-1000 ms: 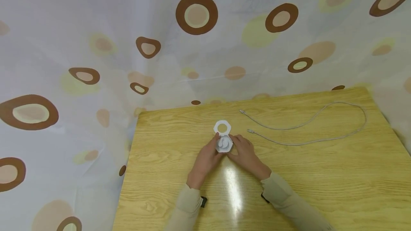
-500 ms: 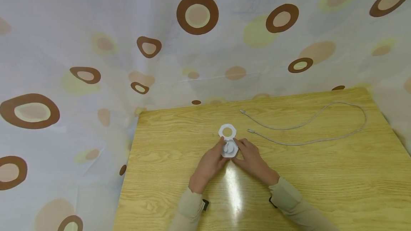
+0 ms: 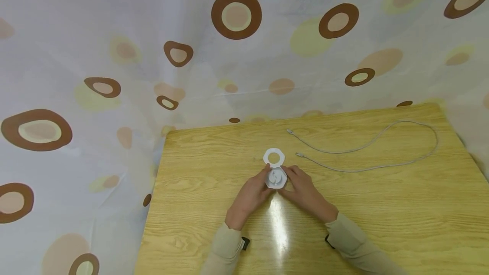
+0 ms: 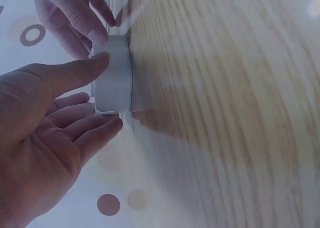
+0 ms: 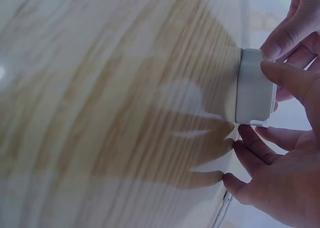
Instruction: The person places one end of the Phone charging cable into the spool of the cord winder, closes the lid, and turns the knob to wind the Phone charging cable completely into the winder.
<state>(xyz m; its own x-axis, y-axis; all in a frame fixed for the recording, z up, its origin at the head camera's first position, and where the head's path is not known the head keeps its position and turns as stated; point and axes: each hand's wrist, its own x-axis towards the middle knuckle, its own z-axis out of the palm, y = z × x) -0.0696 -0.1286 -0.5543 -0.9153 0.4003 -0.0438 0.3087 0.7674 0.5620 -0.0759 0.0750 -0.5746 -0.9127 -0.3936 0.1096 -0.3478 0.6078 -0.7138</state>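
A small white hexagonal case (image 3: 276, 178) sits on the table, its hinged lid (image 3: 266, 158) swung back away from me. The lid has a round hole through its middle, and a curved white shape shows inside the case. My left hand (image 3: 248, 196) grips the case's left side, thumb on the near wall and fingertips farther round. From the right, my right hand (image 3: 305, 194) holds it the same way, thumb at the near wall. Both wrist views show the case's side wall (image 4: 114, 80) standing flat on the wood between the hands.
A thin light-grey cable (image 3: 355, 170) lies in a long loop at the back right, its two plugs (image 3: 299, 155) pointing left. The wooden table (image 3: 198, 173) meets a patterned sheet (image 3: 282, 71) behind and at both sides.
Both hands and the case have slid a little to the right and slightly toward me. The lid stays folded back, and the cable has not moved.
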